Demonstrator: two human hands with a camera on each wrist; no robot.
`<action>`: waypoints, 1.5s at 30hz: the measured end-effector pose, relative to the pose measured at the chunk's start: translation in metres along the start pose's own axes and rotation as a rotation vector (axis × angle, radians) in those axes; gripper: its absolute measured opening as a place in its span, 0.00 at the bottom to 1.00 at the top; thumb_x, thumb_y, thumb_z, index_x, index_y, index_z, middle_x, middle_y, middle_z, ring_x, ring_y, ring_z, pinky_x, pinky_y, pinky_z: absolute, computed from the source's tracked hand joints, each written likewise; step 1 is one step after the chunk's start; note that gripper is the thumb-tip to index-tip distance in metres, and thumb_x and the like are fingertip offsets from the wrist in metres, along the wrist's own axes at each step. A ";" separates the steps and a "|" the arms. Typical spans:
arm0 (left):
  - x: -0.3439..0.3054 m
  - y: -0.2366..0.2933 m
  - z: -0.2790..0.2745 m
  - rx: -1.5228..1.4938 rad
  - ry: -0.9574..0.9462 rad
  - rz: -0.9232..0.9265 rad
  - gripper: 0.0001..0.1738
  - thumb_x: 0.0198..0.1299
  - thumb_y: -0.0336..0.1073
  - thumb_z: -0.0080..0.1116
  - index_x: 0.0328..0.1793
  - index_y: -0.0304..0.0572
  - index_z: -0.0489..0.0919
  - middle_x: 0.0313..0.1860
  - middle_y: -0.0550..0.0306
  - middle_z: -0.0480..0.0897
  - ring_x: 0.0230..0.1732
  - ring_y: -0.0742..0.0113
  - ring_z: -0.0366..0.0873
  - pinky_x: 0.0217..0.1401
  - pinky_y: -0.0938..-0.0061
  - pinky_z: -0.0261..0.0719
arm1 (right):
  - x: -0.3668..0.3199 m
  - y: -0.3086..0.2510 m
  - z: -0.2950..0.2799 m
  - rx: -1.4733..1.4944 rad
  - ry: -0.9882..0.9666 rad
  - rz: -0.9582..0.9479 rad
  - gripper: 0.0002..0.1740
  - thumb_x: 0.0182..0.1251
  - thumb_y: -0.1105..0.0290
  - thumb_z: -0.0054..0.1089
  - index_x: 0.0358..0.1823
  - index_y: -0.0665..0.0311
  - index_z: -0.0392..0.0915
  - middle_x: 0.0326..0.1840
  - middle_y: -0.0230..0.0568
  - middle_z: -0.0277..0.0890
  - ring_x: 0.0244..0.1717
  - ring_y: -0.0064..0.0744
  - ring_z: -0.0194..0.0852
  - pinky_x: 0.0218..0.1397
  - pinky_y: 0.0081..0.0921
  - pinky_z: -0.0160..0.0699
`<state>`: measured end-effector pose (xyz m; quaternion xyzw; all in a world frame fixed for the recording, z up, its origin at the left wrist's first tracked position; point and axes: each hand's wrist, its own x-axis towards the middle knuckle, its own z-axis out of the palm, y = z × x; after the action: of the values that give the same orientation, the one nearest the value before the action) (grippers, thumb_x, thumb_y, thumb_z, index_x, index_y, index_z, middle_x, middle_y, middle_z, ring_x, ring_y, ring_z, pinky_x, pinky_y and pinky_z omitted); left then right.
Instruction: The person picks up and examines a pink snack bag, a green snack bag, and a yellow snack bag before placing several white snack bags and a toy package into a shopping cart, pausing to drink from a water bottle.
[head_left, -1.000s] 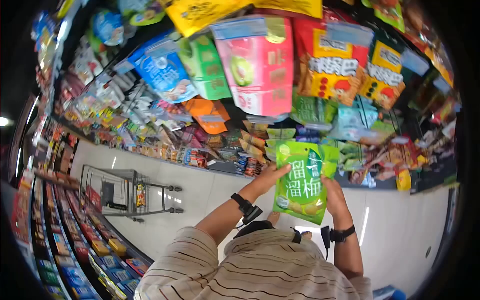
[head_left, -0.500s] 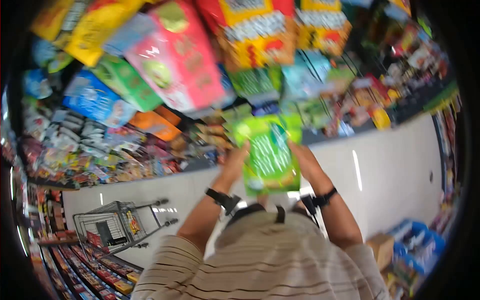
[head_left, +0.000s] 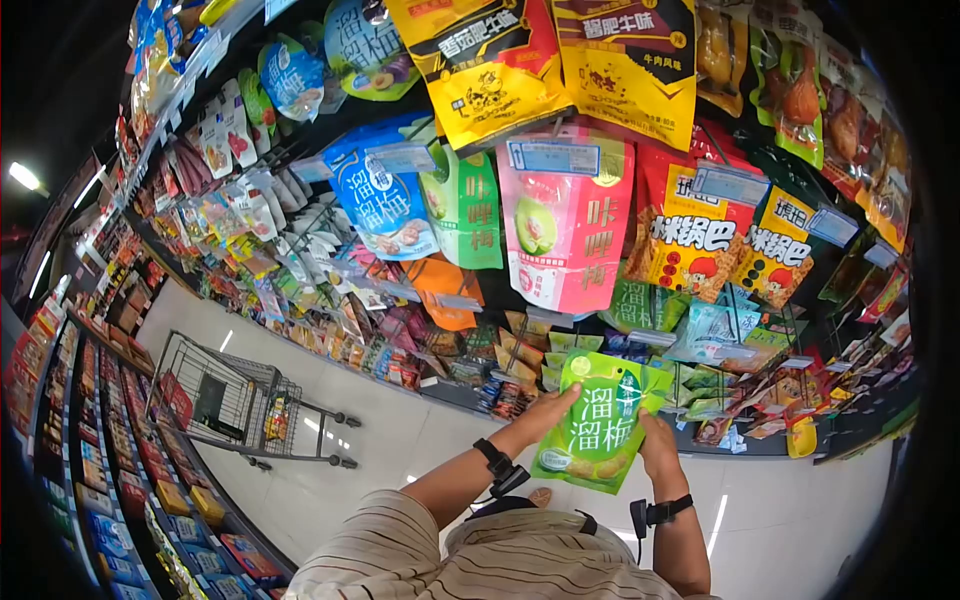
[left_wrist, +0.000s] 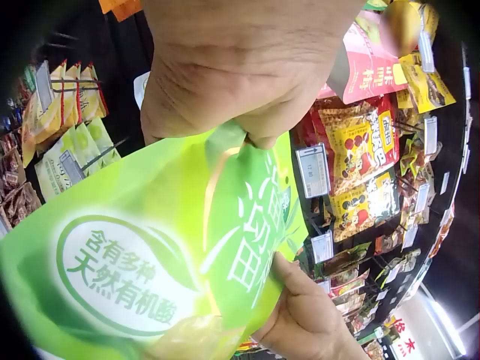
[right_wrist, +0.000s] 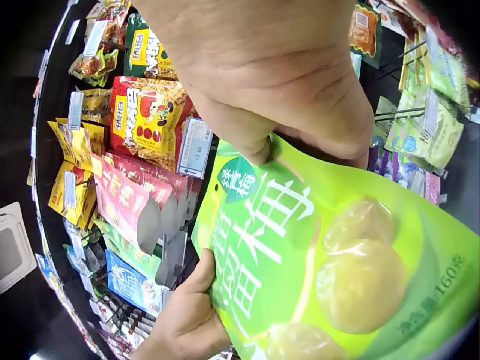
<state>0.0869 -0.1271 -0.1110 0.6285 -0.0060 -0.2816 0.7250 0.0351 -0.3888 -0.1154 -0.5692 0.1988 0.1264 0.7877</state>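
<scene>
A green snack bag [head_left: 598, 425] with white lettering is held up in front of the body, its printed face toward the head camera. The left hand [head_left: 548, 412] pinches its left edge and the right hand [head_left: 660, 447] grips its right edge. Close up in the left wrist view, the left hand [left_wrist: 240, 67] holds the bag [left_wrist: 135, 247] by one side, with the right hand [left_wrist: 304, 319] at the other. In the right wrist view, the right hand [right_wrist: 277, 75] grips the bag [right_wrist: 292, 247], and the left thumb lies on its far edge.
Hanging snack bags fill the shelf ahead, among them a pink bag [head_left: 565, 225], a blue bag [head_left: 380, 200] and yellow bags [head_left: 490, 75]. A wire shopping cart [head_left: 235, 400] stands on the floor at the left, beside a lower shelf [head_left: 130, 450].
The head view swung sideways and came back, with more of the upper shelf now showing. Both hands have kept hold of the green bag, which now tilts and sits lower in the view.
</scene>
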 end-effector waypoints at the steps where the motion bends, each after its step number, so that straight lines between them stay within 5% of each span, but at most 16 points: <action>1: -0.006 0.002 0.000 0.015 0.022 -0.008 0.39 0.76 0.64 0.46 0.73 0.34 0.74 0.64 0.54 0.81 0.62 0.68 0.76 0.65 0.72 0.73 | 0.000 -0.001 0.000 -0.012 -0.006 -0.004 0.21 0.79 0.57 0.54 0.58 0.68 0.79 0.49 0.38 0.83 0.47 0.29 0.82 0.50 0.29 0.82; 12: 0.010 -0.036 -0.005 0.018 0.054 -0.087 0.33 0.77 0.58 0.49 0.70 0.35 0.76 0.63 0.57 0.82 0.61 0.72 0.77 0.64 0.73 0.73 | 0.000 0.011 -0.015 -0.040 0.002 0.011 0.22 0.80 0.57 0.53 0.61 0.68 0.77 0.52 0.37 0.82 0.48 0.29 0.82 0.52 0.27 0.81; 18: -0.001 -0.016 0.021 -0.139 0.001 -0.058 0.34 0.76 0.58 0.49 0.71 0.35 0.75 0.63 0.56 0.81 0.60 0.69 0.78 0.63 0.73 0.75 | -0.021 0.013 -0.019 0.048 0.060 -0.048 0.20 0.79 0.57 0.55 0.58 0.66 0.79 0.49 0.32 0.82 0.46 0.23 0.79 0.50 0.23 0.78; 26: 0.008 -0.007 0.034 0.027 0.043 -0.072 0.38 0.76 0.63 0.46 0.72 0.33 0.72 0.63 0.52 0.81 0.59 0.65 0.80 0.61 0.70 0.79 | -0.046 0.028 -0.041 0.058 0.152 -0.059 0.16 0.77 0.55 0.55 0.51 0.60 0.81 0.42 0.26 0.79 0.42 0.18 0.73 0.45 0.21 0.70; 29: 0.012 0.000 0.042 0.022 0.039 -0.067 0.39 0.75 0.62 0.50 0.71 0.31 0.74 0.65 0.51 0.79 0.60 0.67 0.76 0.63 0.71 0.74 | -0.049 0.037 -0.051 0.038 0.182 -0.044 0.15 0.77 0.57 0.54 0.50 0.59 0.82 0.41 0.25 0.79 0.41 0.17 0.72 0.45 0.21 0.70; 34: 0.003 0.040 0.069 0.137 0.073 -0.021 0.37 0.75 0.62 0.48 0.68 0.31 0.75 0.59 0.52 0.83 0.53 0.65 0.83 0.58 0.71 0.80 | -0.057 0.026 -0.048 0.105 0.181 -0.109 0.16 0.78 0.60 0.53 0.52 0.63 0.81 0.43 0.28 0.81 0.44 0.18 0.73 0.48 0.19 0.71; 45: 0.019 0.057 0.066 0.261 0.072 0.024 0.36 0.77 0.61 0.47 0.72 0.34 0.74 0.62 0.52 0.82 0.57 0.67 0.80 0.61 0.71 0.77 | -0.025 0.020 -0.048 0.106 0.143 -0.184 0.16 0.78 0.62 0.54 0.54 0.67 0.81 0.46 0.31 0.82 0.47 0.20 0.75 0.54 0.20 0.72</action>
<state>0.1017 -0.1925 -0.0520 0.7271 -0.0241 -0.2470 0.6401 -0.0043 -0.4266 -0.1341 -0.5501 0.2078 0.0019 0.8088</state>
